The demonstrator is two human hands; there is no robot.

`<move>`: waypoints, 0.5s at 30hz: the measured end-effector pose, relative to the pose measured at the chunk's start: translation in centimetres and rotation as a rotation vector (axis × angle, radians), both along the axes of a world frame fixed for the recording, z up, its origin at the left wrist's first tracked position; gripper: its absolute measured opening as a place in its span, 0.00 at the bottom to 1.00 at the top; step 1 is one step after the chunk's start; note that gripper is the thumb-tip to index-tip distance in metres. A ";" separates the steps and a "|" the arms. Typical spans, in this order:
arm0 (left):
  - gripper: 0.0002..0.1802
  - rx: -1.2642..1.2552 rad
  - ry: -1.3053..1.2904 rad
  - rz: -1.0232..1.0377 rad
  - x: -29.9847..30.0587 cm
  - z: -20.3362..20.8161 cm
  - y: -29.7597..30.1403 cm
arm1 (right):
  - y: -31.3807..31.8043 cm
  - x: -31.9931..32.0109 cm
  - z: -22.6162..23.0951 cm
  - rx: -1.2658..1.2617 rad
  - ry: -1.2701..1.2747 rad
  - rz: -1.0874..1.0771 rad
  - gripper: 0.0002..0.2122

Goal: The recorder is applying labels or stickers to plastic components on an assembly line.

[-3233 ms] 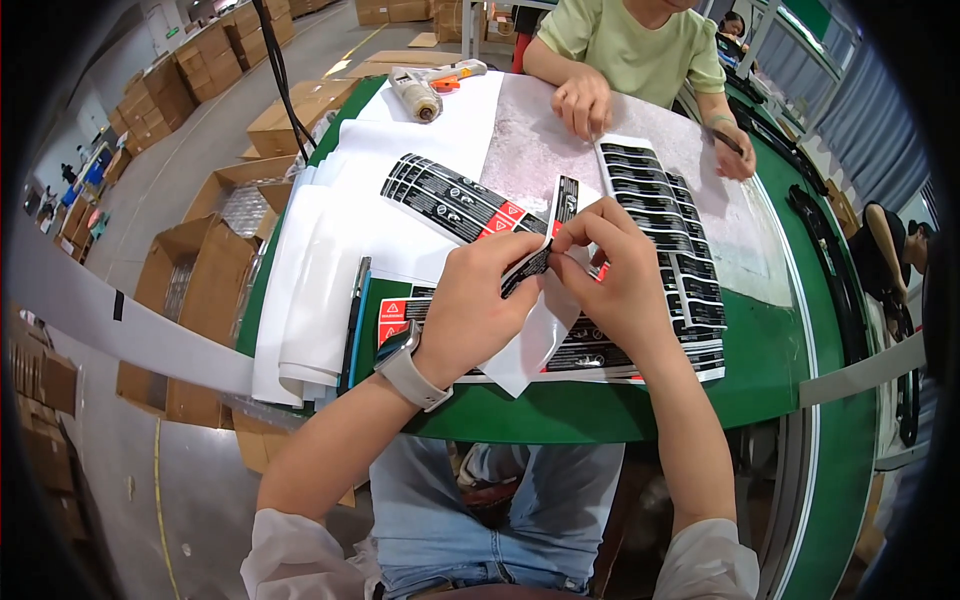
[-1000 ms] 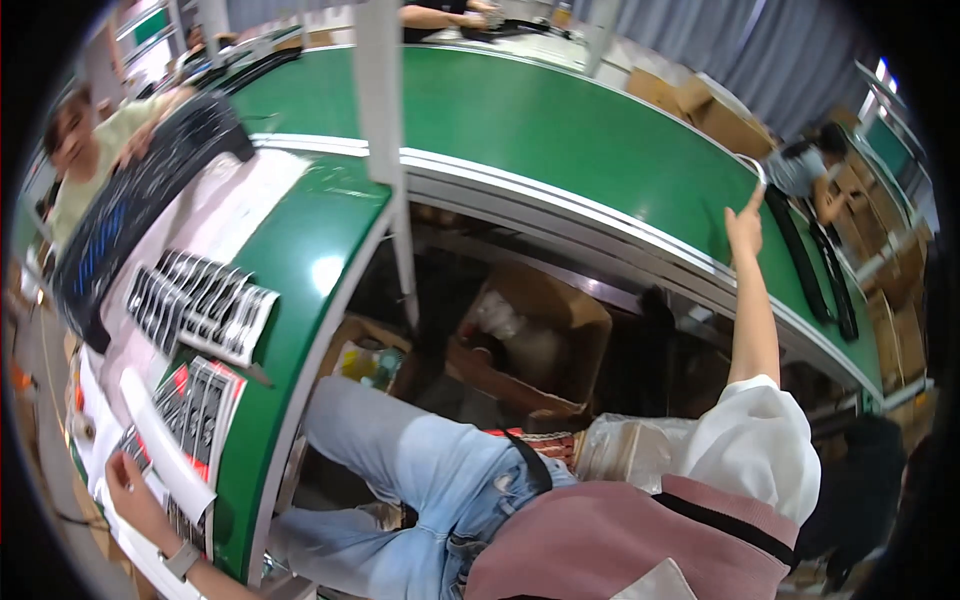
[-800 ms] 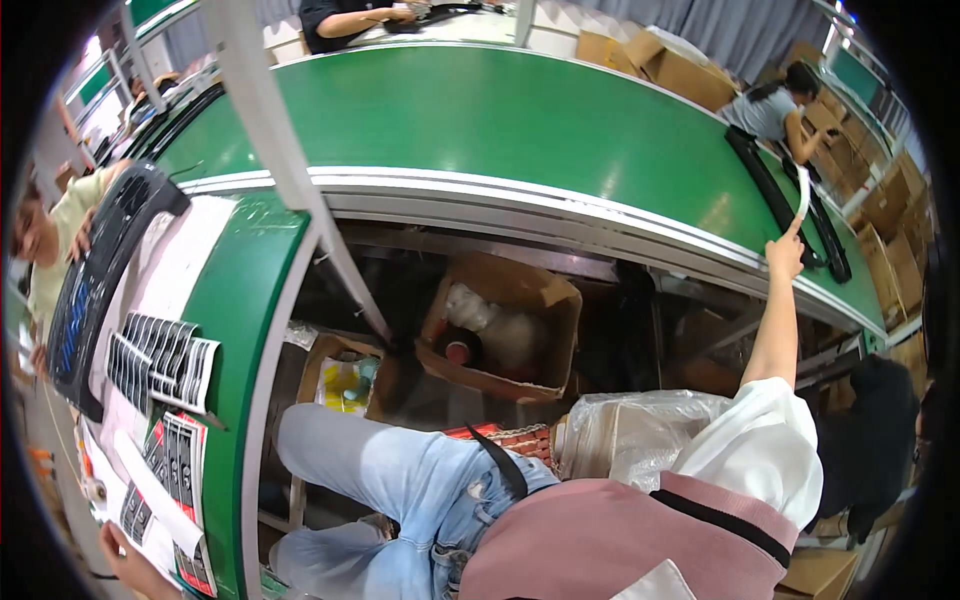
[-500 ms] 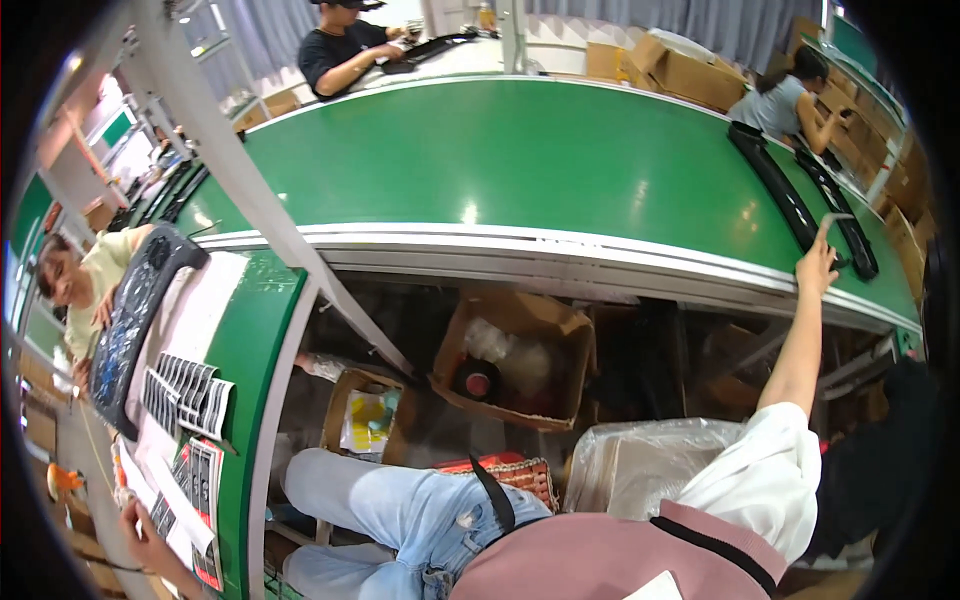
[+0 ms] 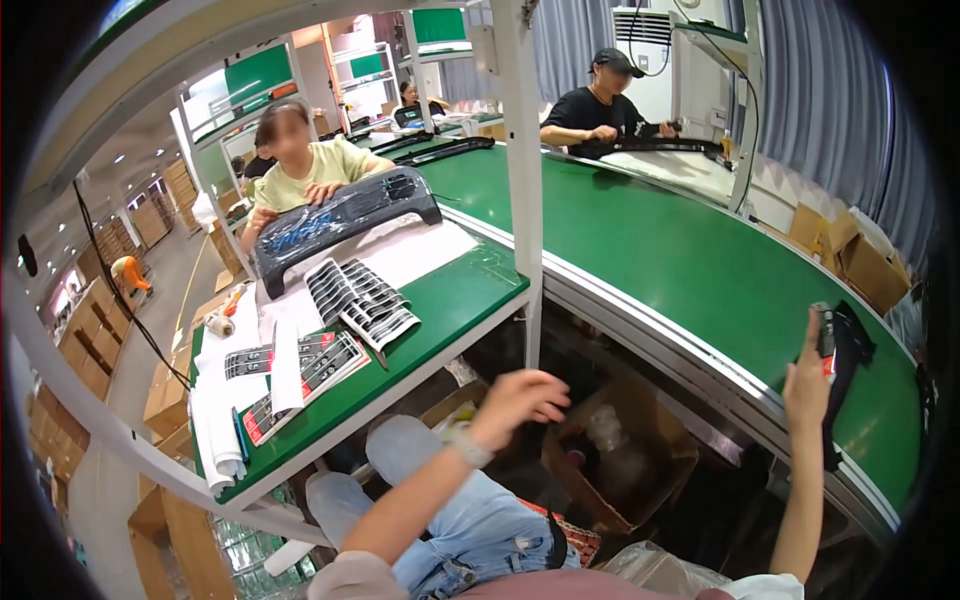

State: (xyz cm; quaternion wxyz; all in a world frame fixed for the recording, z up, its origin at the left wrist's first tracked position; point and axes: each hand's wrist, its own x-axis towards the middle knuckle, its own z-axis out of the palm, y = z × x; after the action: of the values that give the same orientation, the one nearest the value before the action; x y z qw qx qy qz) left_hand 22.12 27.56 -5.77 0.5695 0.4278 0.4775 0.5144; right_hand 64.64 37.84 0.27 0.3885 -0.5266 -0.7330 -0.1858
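Note:
My right hand reaches over the near edge of the green belt table. Its index finger points up along a small dark piece with a red-and-white patch; the other fingers are mostly hidden, and how the piece is gripped is unclear. Right beside it lies a long black plastic trim part. My left hand hangs in the air between the side table and the belt, empty, fingers loosely bent and apart. On the side table are black-and-white sticker sheets and red-edged printed sheets.
A person in light yellow holds a film-wrapped black panel across the side table. Another person in black works beyond the belt. A white post stands between the tables. An open cardboard box sits below the belt.
My view has swung left, bringing the side table toward the middle. My left hand has come up from the side table's near edge. My right hand stays by the black trim parts.

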 end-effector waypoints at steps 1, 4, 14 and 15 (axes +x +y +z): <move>0.19 -0.117 -0.090 -0.210 1.6 0.3 1.3 | -1.7 -4.1 1.1 0.133 -0.043 0.120 0.42; 0.45 -0.246 -0.305 -0.479 7.0 1.6 4.9 | -6.9 -11.6 1.7 -0.019 -0.054 0.161 0.37; 0.48 0.159 -0.033 -0.153 6.7 2.7 3.8 | -15.3 -17.1 3.1 -0.498 -0.166 0.469 0.36; 0.48 0.244 0.030 -0.159 5.3 2.3 2.8 | -15.4 -16.9 4.6 -0.516 -0.101 0.386 0.34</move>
State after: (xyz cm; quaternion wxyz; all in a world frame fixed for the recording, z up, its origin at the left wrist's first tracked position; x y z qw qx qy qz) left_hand 27.40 30.38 -3.46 0.5451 0.5378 0.3845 0.5155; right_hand 47.76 22.48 4.85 0.2336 -0.4493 -0.8604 0.0573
